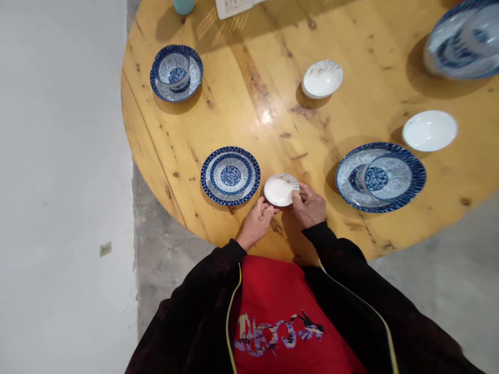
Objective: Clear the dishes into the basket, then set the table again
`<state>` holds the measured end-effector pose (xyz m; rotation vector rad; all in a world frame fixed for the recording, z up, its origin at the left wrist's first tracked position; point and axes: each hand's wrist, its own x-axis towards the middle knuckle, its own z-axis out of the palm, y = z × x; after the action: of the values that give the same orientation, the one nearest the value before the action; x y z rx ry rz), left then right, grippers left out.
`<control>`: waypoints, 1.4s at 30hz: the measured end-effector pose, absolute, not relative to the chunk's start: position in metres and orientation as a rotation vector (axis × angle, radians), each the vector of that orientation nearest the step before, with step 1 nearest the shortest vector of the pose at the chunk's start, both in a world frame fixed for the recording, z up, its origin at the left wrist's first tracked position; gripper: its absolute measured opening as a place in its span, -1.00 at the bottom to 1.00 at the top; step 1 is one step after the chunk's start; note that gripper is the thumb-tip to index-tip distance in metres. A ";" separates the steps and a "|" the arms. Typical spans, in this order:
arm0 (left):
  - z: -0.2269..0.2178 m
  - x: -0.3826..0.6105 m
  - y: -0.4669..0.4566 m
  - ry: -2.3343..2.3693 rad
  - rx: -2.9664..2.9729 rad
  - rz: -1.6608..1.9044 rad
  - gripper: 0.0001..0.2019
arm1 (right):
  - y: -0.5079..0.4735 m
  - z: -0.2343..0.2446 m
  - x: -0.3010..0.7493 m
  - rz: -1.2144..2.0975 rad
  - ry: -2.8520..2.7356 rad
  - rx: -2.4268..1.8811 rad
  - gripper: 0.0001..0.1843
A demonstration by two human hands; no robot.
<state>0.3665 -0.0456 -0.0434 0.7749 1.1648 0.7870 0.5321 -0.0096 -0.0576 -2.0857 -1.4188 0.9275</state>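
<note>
A small white saucer (279, 189) with faint brownish marks is between my hands near the table's front edge. My right hand (310, 206) pinches its right rim, thumb on top. At the lower left rim, my left hand (258, 221) has its fingers closed against the saucer, partly tucked under it. Just to the left lies a blue-and-white patterned plate (231, 198) with a smaller matching plate (231, 176) on it. Right of my right hand, a large blue-rimmed oval-looking dish (351, 200) holds a patterned bowl (393, 179).
Farther back are a white bowl (323, 80) and another white bowl (430, 131). A blue-rimmed dish (156, 85) with a bowl (173, 72) sits back left. Stacked patterned dishes (436, 52), a light-blue cup (183, 5) and a white basket (234, 8) stand along the far side of the wooden table (253, 124).
</note>
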 end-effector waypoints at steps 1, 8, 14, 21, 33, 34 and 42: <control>-0.044 0.366 -0.045 1.165 0.775 0.787 -0.60 | -0.009 -0.058 0.532 0.905 -1.430 -2.090 -0.47; -0.044 0.365 -0.042 1.175 0.775 0.777 -0.54 | -0.004 -0.056 0.528 0.772 -1.482 -2.113 -0.48; -0.041 0.363 -0.041 1.170 0.779 0.770 -0.49 | -0.004 -0.056 0.527 0.783 -1.488 -2.118 -0.52; -0.040 0.363 -0.041 1.174 0.791 0.759 -0.49 | -0.005 -0.057 0.528 0.799 -1.481 -2.092 -0.50; -0.057 0.349 -0.053 1.300 0.929 0.689 -0.64 | 0.010 -0.050 0.550 0.818 -1.262 -2.013 -0.51; -0.057 0.345 -0.056 1.312 0.940 0.677 -0.67 | 0.019 -0.047 0.552 0.813 -1.224 -1.989 -0.53; -0.056 0.321 -0.077 1.474 1.277 0.608 -0.72 | 0.127 -0.027 0.555 0.908 -0.894 -1.864 -0.78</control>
<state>0.3213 -0.0769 -0.0562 1.2770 1.4738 0.6081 0.5553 0.1269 -0.0268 -1.8643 -0.8939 0.9084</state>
